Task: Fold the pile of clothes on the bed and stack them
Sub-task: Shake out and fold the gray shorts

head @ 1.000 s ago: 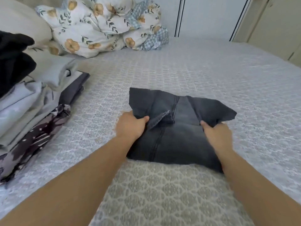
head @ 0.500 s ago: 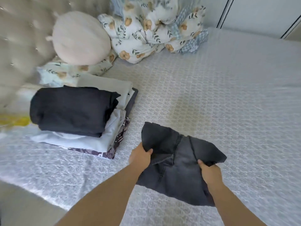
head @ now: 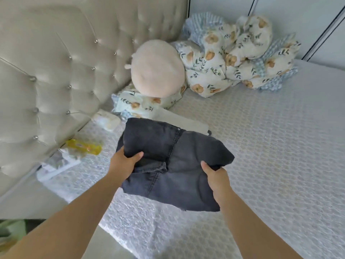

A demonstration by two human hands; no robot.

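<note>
Two hands carry one folded garment between them, near the bed's near-left corner. The left hand [head: 125, 162] grips the left side of the folded dark jeans [head: 173, 165], its thumb lying on top of the cloth and its fingers hidden below. The right hand [head: 214, 176] grips the right side in the same way, thumb on top. So each grip is clamped on the jeans, one at each side, and the garment lies between them and reaches away from them toward the headboard. I judge that this hold from both sides is there to keep the folds together while the garment is in the air; with only one hand the layers would probably fall open.

Behind the far edge of the jeans a pale folded cloth [head: 186, 121] shows on the bed [head: 280, 146]. It looks like part of the stack, but the jeans hide most of it, so I cannot tell how high it is. The jeans seem to be held above it, probably to be put on top.

Along the left edge, by the tufted headboard [head: 56, 71], lie a yellow packet [head: 84, 145] and some small pale things. In the far-left corner sit a round beige cushion [head: 157, 69] and a bunched floral duvet [head: 233, 58].
</note>
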